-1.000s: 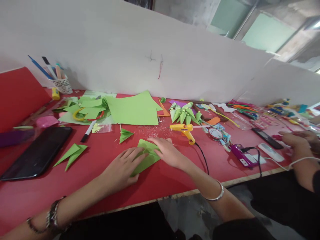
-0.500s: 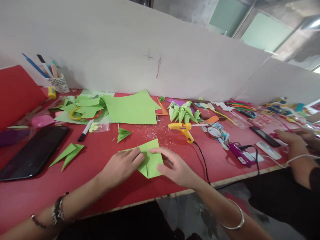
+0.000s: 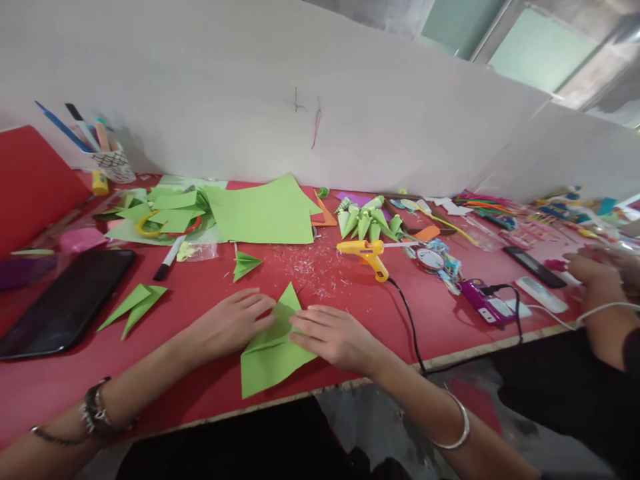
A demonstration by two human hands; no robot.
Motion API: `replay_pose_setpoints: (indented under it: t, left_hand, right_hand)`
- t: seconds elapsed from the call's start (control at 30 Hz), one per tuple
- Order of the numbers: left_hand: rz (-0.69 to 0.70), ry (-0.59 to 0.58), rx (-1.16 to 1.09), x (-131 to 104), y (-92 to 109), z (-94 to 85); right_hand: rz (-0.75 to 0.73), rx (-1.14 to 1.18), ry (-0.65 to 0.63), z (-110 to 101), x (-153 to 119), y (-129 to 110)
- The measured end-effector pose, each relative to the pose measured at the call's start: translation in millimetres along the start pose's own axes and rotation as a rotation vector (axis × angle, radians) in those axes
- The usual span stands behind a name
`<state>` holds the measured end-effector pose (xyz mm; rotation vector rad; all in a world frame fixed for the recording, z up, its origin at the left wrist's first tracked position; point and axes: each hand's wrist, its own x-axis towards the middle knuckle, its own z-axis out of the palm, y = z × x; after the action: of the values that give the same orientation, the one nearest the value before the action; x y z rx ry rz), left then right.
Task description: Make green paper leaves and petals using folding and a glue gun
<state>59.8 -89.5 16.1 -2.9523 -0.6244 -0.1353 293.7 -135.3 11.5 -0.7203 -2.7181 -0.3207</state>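
A creased sheet of green paper (image 3: pixel 273 363) lies on the red table in front of me, one point facing the wall and a fold line across it. My left hand (image 3: pixel 235 323) rests at its left edge with the fingers stretched out. From the other side, the fingers of my right hand (image 3: pixel 335 337) lie flat over the paper's right edge; their tips are on its surface. Just beyond is a small folded green piece (image 3: pixel 246 265) on a stick. Another folded green paper shape (image 3: pixel 134 307) sits to the left.
A yellow glue gun (image 3: pixel 365 257) with a black cord lies ahead on the right, near green paper cones (image 3: pixel 367 223). Green sheets (image 3: pixel 265 210) spread along the wall. At left is a black phone (image 3: pixel 65 300). A co-worker's hands (image 3: pixel 600 267) are at far right.
The green paper has turned and come nearer to the table's front edge. My left hand has shifted a little left, and my right hand's fingers have flattened onto the sheet.
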Motion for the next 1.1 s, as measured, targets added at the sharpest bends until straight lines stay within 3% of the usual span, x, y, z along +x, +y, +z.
replay_pose_setpoints:
  t: [0.17,0.33,0.67,1.1]
  left_hand:
    - [-0.074,-0.041,-0.229,-15,13,-0.5]
    - [-0.130,-0.031,-0.182,-23,30,0.6]
    - [-0.299,0.153,-0.267,-20,40,11.4]
    - [-0.470,0.017,-0.294,-20,39,16.8]
  right_hand:
    - [0.031,0.042,-0.101,8,5,-3]
    - [0.073,0.173,-0.222,8,9,-5]
    - [0.296,0.592,-0.141,20,16,1]
    - [0.430,0.566,-0.123,26,23,1]
